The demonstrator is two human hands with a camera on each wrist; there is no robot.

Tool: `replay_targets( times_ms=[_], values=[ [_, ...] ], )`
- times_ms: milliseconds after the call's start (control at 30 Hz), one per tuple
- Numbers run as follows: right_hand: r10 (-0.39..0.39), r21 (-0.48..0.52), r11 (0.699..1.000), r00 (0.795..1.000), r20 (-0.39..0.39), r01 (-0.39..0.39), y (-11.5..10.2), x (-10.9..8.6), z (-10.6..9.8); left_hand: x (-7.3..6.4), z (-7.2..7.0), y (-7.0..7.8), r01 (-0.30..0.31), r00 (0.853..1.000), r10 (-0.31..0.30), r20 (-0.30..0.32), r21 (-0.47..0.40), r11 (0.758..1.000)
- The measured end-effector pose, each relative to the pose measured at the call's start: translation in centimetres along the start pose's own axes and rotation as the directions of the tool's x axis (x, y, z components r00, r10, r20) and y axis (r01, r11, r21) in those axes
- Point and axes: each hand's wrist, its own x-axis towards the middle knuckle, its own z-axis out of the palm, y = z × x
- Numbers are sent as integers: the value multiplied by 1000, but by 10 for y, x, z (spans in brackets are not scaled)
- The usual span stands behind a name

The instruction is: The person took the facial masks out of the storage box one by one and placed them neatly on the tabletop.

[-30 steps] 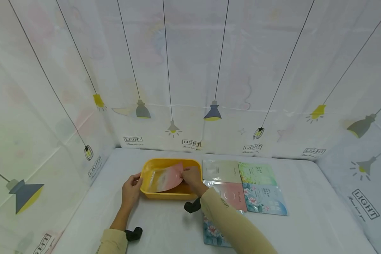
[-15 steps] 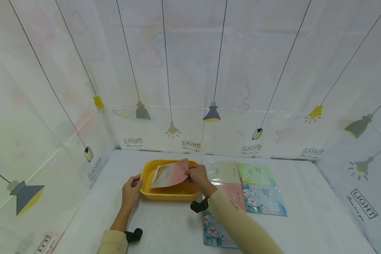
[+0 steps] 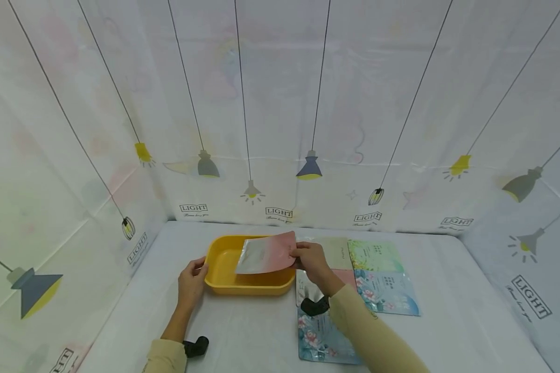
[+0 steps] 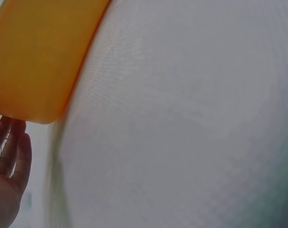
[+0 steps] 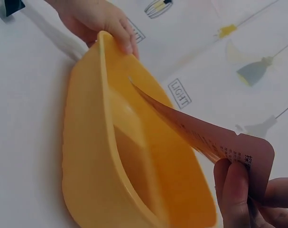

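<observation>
My right hand (image 3: 311, 261) pinches a pink-and-silver face mask packet (image 3: 268, 254) by its right end, between thumb and fingers. The packet is tilted above the yellow plastic basin (image 3: 252, 291). At the basin's left end, my left hand (image 3: 192, 285) grips the rim. In the right wrist view that left hand (image 5: 98, 21) has its thumb over the rim, and the packet (image 5: 205, 128) is seen nearly edge-on. Its fingers (image 4: 23, 159) lie along the outer wall in the left wrist view. Nothing else shows in the visible part of the basin.
Right of the basin, several packets lie flat on the white table: beige (image 3: 338, 251), green floral (image 3: 375, 255), blue floral (image 3: 386, 292), a pink one (image 3: 345, 277) partly behind my right arm, and another blue floral packet (image 3: 324, 336) nearer me. A lamp-print cloth (image 3: 280, 103) hangs behind.
My right hand has lifted the pink packet up out of the basin and moved it right, towards the basin's right end. The left hand stays at the rim.
</observation>
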Motion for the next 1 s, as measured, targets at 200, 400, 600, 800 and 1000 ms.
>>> replay_targets(
  times_ms=[200, 400, 600, 800, 1000],
  values=[
    [-17, 1, 1000, 1000, 22, 17, -3, -7, -18, 0, 0, 0, -2, 1000, 2, -3, -3, 1000],
    [-6, 21, 1000, 999, 48, 5, -2, -14, -44, 0, 0, 0, 13, 1000, -13, 15, -6, 1000],
    [-10, 35, 999, 997, 73, 8, -4, -24, -77, 2, 0, 0, 9, 1000, -8, 10, -17, 1000],
    [-7, 22, 1000, 995, 97, 5, -2, -35, -109, 2, -1, 0, 13, 1000, -13, 6, -8, 1000],
    [-21, -14, 1000, 991, 133, 23, 7, -44, -143, 3, -1, 1, 19, 1000, -19, 20, -25, 1000]
  ],
)
